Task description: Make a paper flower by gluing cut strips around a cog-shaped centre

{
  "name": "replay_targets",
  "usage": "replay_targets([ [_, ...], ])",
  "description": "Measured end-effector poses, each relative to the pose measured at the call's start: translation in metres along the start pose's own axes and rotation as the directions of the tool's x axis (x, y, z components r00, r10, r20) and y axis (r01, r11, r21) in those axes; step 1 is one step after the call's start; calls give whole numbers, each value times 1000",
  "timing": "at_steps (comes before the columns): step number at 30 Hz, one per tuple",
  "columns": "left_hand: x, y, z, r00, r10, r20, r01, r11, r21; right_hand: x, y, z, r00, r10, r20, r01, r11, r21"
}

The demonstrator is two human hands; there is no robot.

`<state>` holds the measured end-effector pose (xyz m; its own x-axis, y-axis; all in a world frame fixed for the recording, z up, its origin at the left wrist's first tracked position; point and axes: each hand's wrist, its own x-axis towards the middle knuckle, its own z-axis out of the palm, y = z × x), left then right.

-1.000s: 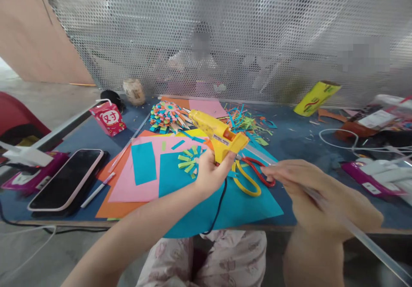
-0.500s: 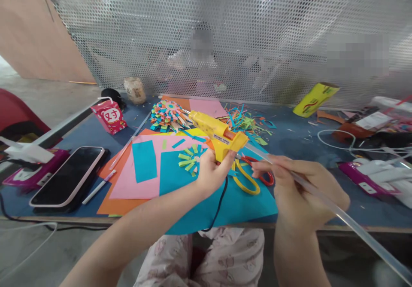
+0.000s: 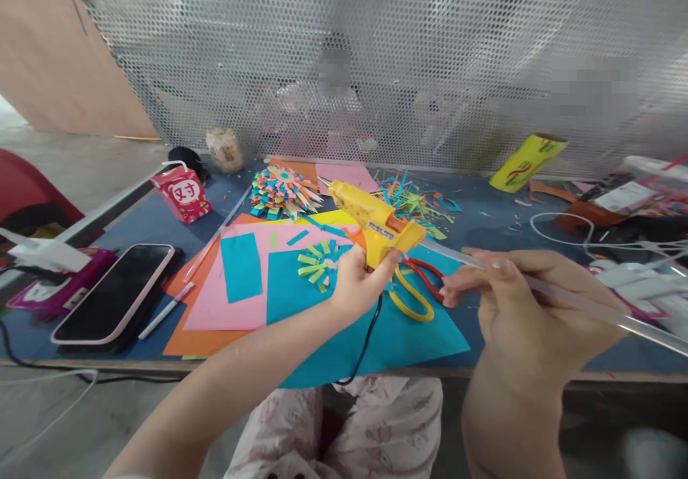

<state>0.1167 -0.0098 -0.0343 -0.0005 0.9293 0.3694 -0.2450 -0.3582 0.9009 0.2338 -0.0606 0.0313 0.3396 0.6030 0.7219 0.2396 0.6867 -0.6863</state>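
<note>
My left hand (image 3: pixel 360 285) is closed around the handle of a yellow hot glue gun (image 3: pixel 370 210), its nozzle pointing up and to the left. A long translucent glue stick (image 3: pixel 448 252) runs from the back of the gun into my right hand (image 3: pixel 532 300), which pinches it between thumb and fingers. Under the gun lie scissors with a yellow handle (image 3: pixel 411 314) and a red-handled tool (image 3: pixel 430 278), partly covered by my hands. A fringed green and blue paper piece (image 3: pixel 317 264) rests on a blue sheet (image 3: pixel 344 339) to the left of my left hand.
A fringed paper flower (image 3: pixel 282 191) and paper shreds (image 3: pixel 408 196) lie at the back. On the left are a phone (image 3: pixel 115 296), a pink drink carton (image 3: pixel 185 192) and a marker-like stick (image 3: pixel 165 311). A yellow tube (image 3: pixel 527 162) stands tilted at right, before a perforated metal panel (image 3: pixel 430 34).
The glue gun and my left hand have shifted slightly right. My right hand has moved right too, and the outer end of the glue stick has swung upward.
</note>
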Motion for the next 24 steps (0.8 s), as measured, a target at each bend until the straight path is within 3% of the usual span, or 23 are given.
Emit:
replay_targets([
  [7,4,-2,2,999,-22,-27,20,998,-66,-4,21,-2,977,-21,214,-3,994,109],
  [13,8,3,5,991,-133,-2,127,955,-269,-9,26,-9,976,16,216,-61,978,202],
  [17,13,9,4,980,-199,-1,189,932,-309,-9,23,-25,986,-149,75,126,961,246],
  [19,14,10,4,972,-233,29,231,920,-316,-9,23,-32,983,-175,51,157,954,256],
  [22,12,9,5,958,-274,84,287,920,-269,-12,26,-35,993,60,106,-82,971,224],
  [24,9,8,7,955,-270,119,290,936,-200,-16,31,-31,926,281,253,-315,944,102],
])
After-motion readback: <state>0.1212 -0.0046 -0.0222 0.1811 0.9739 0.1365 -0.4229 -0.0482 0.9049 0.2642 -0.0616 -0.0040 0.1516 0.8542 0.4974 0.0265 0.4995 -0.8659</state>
